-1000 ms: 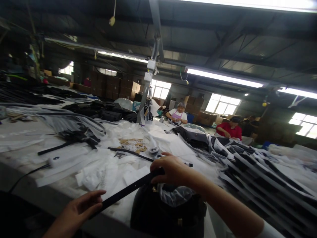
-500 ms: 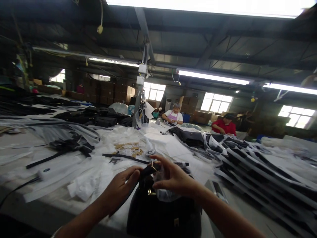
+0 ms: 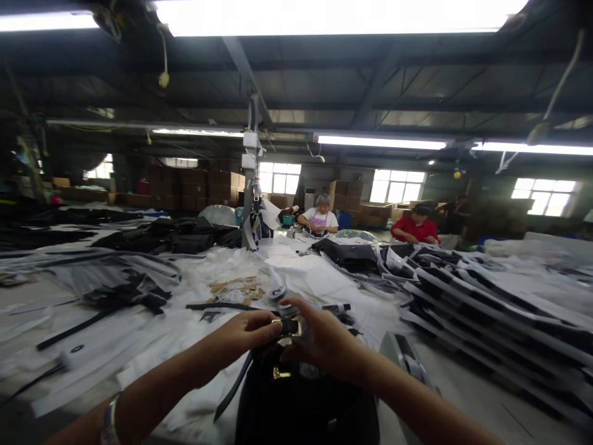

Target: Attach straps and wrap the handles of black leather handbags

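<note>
A black bag [image 3: 308,405] stands upright at the table's front edge, gold-coloured hardware [image 3: 280,373] on its front. Above its top, my left hand [image 3: 254,329] pinches a black strap [image 3: 233,389], whose loose end hangs down at the bag's left side. My right hand [image 3: 322,337] is closed around a gold-coloured buckle [image 3: 291,327] from the other side, and the strap lies at the buckle. Clear plastic shows under the right hand. The right fingertips are partly hidden.
White sheets [image 3: 157,334] and black strips [image 3: 134,293] litter the table to the left. Black-and-white layered pieces [image 3: 491,334] are stacked at right, beside a grey device [image 3: 405,358]. A roll of tape [image 3: 278,295] lies beyond my hands. Two co-workers [image 3: 319,216] sit across the table.
My left hand has moved up and right along the strap to the buckle, bringing the strap's end there. My right hand has shifted its grip from strap to buckle. The view has levelled.
</note>
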`<state>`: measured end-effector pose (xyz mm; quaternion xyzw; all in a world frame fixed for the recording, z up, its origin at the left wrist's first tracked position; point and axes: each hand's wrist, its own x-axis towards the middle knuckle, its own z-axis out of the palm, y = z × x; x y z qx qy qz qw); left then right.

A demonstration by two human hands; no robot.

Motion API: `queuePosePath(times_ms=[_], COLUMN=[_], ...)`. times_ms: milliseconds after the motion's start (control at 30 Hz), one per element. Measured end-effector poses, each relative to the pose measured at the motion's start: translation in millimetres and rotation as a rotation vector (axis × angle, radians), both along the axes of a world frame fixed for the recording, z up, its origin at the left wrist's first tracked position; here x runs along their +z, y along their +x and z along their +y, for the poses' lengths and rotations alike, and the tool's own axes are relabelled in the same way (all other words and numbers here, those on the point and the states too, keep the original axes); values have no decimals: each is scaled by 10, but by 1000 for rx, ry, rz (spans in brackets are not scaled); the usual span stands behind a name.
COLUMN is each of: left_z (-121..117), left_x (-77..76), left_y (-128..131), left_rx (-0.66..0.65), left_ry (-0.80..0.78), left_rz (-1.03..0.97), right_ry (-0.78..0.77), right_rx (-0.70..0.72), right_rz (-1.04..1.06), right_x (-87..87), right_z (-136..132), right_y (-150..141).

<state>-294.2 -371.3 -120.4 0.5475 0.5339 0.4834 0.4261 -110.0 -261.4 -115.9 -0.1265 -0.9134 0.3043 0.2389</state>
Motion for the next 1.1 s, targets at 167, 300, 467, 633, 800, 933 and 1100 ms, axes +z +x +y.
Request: queuePosePath(times_ms=[167, 300, 467, 633, 800, 933, 1100], left_z=[-47, -69, -171, -204, -135, -129, -171], left_x=[-37, -88, 18, 54, -14, -15, -6], left_y=[-10, -41, 23, 69, 92, 158, 128], left_rx=[25, 35, -45, -54, 0, 49, 21], left_ry=[-18, -58, -60, -34, -54, 11, 42], left_rz=[-44, -78, -102, -71, -119, -133, -114], right_ry=[82, -46, 25, 99, 199, 264, 308], right_rx=[-16, 39, 77, 150, 142, 73, 48], right_rz=[-17, -35, 29, 56, 76, 107, 100], right_x=[82, 5, 78, 154, 122, 40, 61], right_z=[35, 59, 31, 22, 8, -36, -133], right_y=[145, 228, 229, 210, 211, 171, 148])
